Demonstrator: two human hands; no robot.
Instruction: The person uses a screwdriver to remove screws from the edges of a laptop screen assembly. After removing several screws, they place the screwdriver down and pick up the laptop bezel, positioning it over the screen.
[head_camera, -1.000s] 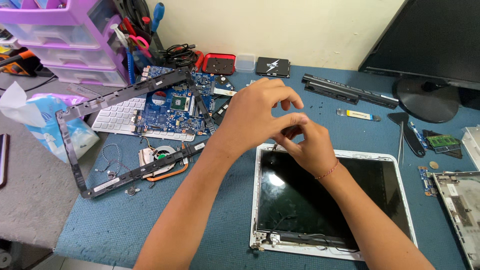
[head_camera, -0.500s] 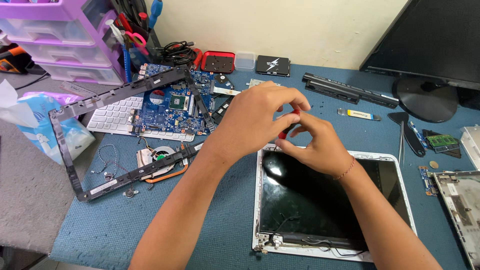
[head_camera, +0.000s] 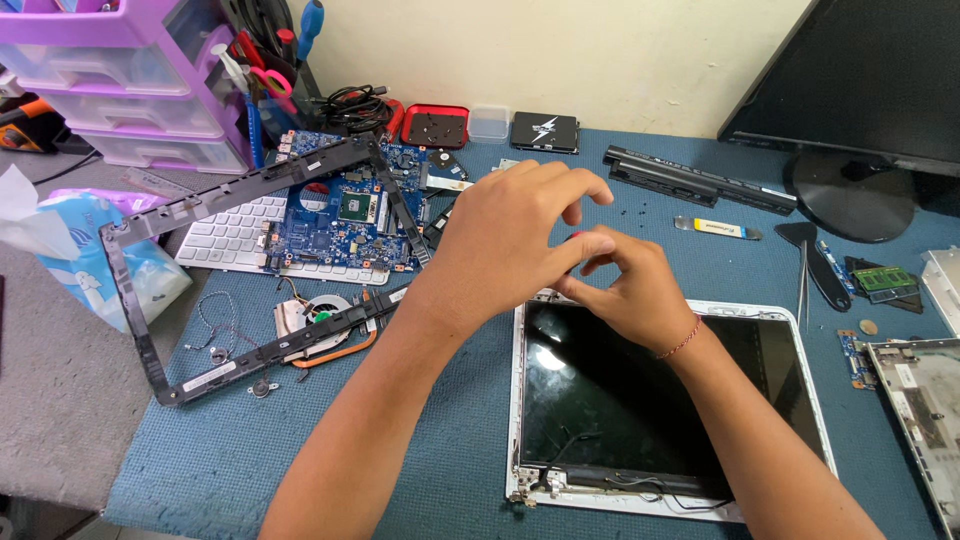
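We are bringing our left hand (head_camera: 510, 235) and right hand (head_camera: 625, 290) together, pinching something small and red above the laptop screen panel (head_camera: 640, 400) at centre frame; we are judging steadiness matters next

Only one view on my end: head cam, worn by the person, pitched down and forward over the tabletop (head_camera: 250, 460). It sits close, forearms enter from the bottom edge and both hands (head_camera: 560, 260) meet near frame centre, just above the top edge of the white-framed laptop screen panel (head_camera: 660, 400). Faces the cream wall (head_camera: 600, 60) at the back; purple drawer unit (head_camera: 120, 80) clipped top left, dark monitor (head_camera: 860, 80) clipped top right. Left edge catches a grey surface (head_camera: 50, 400) beside the blue mat. Slight wide-angle look. No second view, so no overlap to report.
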